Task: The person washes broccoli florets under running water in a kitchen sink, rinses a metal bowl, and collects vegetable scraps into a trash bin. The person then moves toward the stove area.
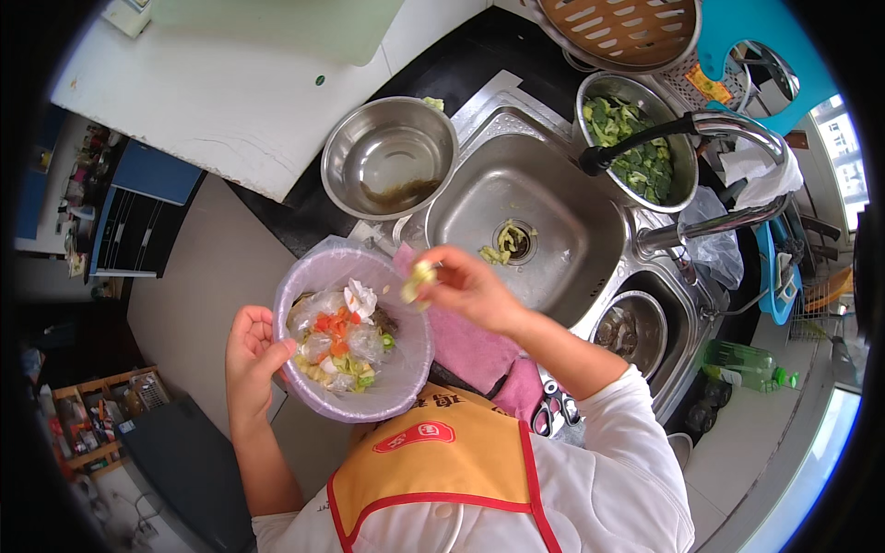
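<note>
My left hand [257,352] grips the rim of a trash bin [423,366] lined with a thin plastic bag. Inside lie orange-red scraps [337,325], pale green peelings and crumpled plastic. My right hand [462,285] pinches some pale yellow-green vegetable scraps [418,282] just beyond the bin's right rim; they are blurred. More such scraps [508,243] lie around the drain of the steel sink [546,186]. A steel bowl [332,162] with a little water and brownish residue stands left of the sink. Behind the sink, a steel pot [688,155] holds cut broccoli [639,148].
A black-tipped faucet [664,135] arches over the sink's right side. A pink cloth [470,349] hangs at the near counter edge, with scissors [552,409] beside it. A small steel bowl [657,318] sits in the side basin. A green plastic bottle [743,365] lies farther right.
</note>
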Tool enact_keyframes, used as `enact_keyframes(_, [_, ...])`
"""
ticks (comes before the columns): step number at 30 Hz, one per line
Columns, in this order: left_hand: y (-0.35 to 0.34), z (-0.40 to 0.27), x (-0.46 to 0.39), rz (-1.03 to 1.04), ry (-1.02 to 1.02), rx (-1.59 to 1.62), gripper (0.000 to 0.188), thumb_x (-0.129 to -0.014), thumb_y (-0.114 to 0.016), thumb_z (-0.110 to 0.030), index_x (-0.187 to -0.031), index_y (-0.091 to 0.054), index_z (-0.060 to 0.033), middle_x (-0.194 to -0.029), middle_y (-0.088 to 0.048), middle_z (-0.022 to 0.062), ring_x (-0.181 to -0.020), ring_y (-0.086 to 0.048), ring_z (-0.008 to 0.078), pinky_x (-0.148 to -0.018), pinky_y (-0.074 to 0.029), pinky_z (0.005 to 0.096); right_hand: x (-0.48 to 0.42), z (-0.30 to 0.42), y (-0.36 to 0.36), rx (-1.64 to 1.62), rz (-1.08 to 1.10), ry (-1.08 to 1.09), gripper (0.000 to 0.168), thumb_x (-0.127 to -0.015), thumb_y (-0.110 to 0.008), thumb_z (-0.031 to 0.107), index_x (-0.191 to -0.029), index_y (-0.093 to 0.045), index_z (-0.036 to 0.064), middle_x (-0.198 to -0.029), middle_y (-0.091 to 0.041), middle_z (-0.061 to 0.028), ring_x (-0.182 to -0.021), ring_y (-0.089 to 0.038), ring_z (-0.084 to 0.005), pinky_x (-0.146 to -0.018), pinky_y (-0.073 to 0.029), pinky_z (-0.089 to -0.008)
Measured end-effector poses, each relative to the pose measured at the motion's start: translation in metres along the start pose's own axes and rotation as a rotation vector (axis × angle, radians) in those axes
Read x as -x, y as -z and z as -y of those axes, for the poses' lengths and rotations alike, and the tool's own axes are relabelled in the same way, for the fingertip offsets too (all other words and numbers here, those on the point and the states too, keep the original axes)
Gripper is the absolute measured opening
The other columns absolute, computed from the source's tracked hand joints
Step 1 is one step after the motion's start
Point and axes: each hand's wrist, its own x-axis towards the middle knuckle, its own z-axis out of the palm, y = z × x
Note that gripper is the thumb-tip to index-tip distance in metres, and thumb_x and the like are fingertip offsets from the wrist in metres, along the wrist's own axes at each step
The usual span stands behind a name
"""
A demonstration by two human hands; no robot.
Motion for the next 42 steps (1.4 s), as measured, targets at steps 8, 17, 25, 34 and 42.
enact_keyframes(8, [0.012,0.01,0.006,-0.038,0.0,0.055,0.027,-0.071,-0.056,0.004,-0.094,-0.044,-0.0036,-0.077,-0.055,0.0034,-0.059,-0.05,0.0052,-0.044,-0.04,0.0168,-0.005,-0.041,0.105,1.114,-0.253,-0.056,0.025,-0.079,-0.058,0.006,-0.104,-0.061,0.009,-0.104,-0.061,-0.0062,-0.101,-0.055,-0.0248,-0.086,-0.044,-0.0361])
enact_keyframes(17, [0.009,0.011,0.008,-0.095,-0.005,0.045,0.029,-0.07,-0.055,0.005,-0.095,-0.044,-0.0038,-0.078,-0.056,0.0029,-0.06,-0.049,0.0045,-0.048,-0.037,0.0152,-0.005,-0.15,0.211,1.958,0.22,0.131,0.011,-0.074,-0.052,0.015,-0.076,-0.062,0.012,-0.085,-0.054,-0.0009,-0.089,-0.052,-0.0189,-0.078,-0.042,-0.0309])
enact_keyframes(25, [0.01,0.009,0.006,-0.068,0.008,0.079,0.029,-0.07,-0.056,0.005,-0.095,-0.044,-0.0037,-0.08,-0.056,0.0029,-0.064,-0.05,0.0047,-0.054,-0.037,0.0156,0.015,-0.124,0.244,1.867,-0.056,0.022,0.011,-0.072,-0.053,0.011,-0.076,-0.063,0.011,-0.084,-0.057,-0.0045,-0.089,-0.056,-0.0232,-0.077,-0.046,-0.0336])
enact_keyframes(34, [0.009,0.01,0.003,-0.071,-0.002,0.094,0.03,-0.069,-0.057,0.004,-0.095,-0.045,-0.0037,-0.08,-0.056,0.0031,-0.066,-0.05,0.0054,-0.057,-0.038,0.0158,0.053,-0.121,0.266,1.989,-0.048,-0.261,0.013,-0.077,-0.05,0.011,-0.084,-0.061,0.011,-0.09,-0.055,-0.0033,-0.087,-0.056,-0.0237,-0.075,-0.046,-0.0374])
enact_keyframes(42, [0.011,0.015,0.005,-0.096,-0.039,0.086,0.029,-0.069,-0.058,0.003,-0.094,-0.044,-0.0038,-0.08,-0.056,0.0036,-0.062,-0.05,0.0056,-0.049,-0.038,0.0159,0.042,-0.123,0.271,2.083,0.126,-0.329,0.012,-0.077,-0.05,0.012,-0.086,-0.059,0.014,-0.09,-0.055,-0.0016,-0.088,-0.056,-0.0206,-0.073,-0.046,-0.0361])
